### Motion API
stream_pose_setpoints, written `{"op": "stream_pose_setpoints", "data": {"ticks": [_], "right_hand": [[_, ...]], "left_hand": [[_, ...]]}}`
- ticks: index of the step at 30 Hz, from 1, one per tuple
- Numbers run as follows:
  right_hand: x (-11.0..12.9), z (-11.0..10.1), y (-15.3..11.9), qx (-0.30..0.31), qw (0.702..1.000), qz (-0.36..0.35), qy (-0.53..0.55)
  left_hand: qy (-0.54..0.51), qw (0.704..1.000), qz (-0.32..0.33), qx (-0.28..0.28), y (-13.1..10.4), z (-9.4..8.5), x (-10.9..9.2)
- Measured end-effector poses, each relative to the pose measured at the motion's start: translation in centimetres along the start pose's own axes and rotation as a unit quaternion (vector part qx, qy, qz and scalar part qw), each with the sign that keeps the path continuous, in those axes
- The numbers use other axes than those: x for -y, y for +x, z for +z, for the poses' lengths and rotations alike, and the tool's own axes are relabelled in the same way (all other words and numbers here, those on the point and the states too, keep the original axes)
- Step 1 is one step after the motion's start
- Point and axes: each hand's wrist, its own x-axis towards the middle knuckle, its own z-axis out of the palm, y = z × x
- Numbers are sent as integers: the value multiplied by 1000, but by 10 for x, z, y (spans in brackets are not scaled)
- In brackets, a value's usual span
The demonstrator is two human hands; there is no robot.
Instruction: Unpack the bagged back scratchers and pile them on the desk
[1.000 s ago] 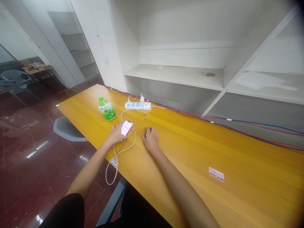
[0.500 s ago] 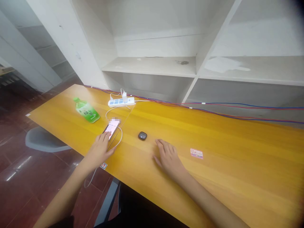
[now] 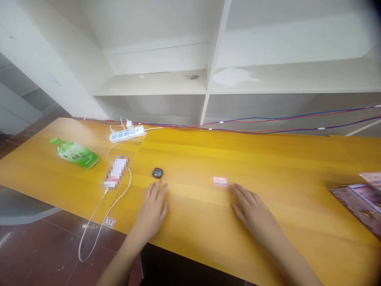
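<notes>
My left hand (image 3: 152, 210) is at the desk top with its fingers apart and nothing in it. Just beyond its fingertips lies a small black earbud case (image 3: 157, 172). My right hand (image 3: 253, 210) is also empty, fingers loosely extended, just right of a small pink and white card (image 3: 220, 181). A phone (image 3: 116, 172), its screen blurred out, lies left of the case with a white charging cable (image 3: 95, 246) plugged into its near end; the cable loops over the desk's front edge.
A green tea bottle (image 3: 77, 154) lies on its side at the left. Behind the phone is a white power strip (image 3: 127, 134) with a plugged-in charger. Red and blue wires (image 3: 253, 119) run along the shelf base. Dark, picture-printed packaging (image 3: 357, 202) lies at the right.
My left hand has left the phone and moved right, near the earbud case. My right hand is now further right, beside the card. The view has turned right, bringing the packaging into sight.
</notes>
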Motion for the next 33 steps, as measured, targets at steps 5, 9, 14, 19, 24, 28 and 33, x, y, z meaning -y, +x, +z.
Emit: {"op": "stream_pose_setpoints", "data": {"ticks": [5,9,14,19,24,28,33], "right_hand": [[-2,27,22,15,998,-57,3],[2,27,19,30,997,-58,36],[25,-3,-11,46,995,-13,85],[59,-21,-64,54,993,18,100],[60,-20,-99,40,994,8,101],[50,-25,-119,32,990,-70,118],[45,-34,-152,29,982,-70,174]], "left_hand": [[44,999,4,-5,87,23,11],[70,997,6,-14,122,21,61],[72,996,1,-53,167,6,106],[99,993,27,-64,208,-3,135],[135,976,66,-156,208,-3,105],[85,978,115,-154,177,4,50],[17,978,162,-132,131,14,21]]}}
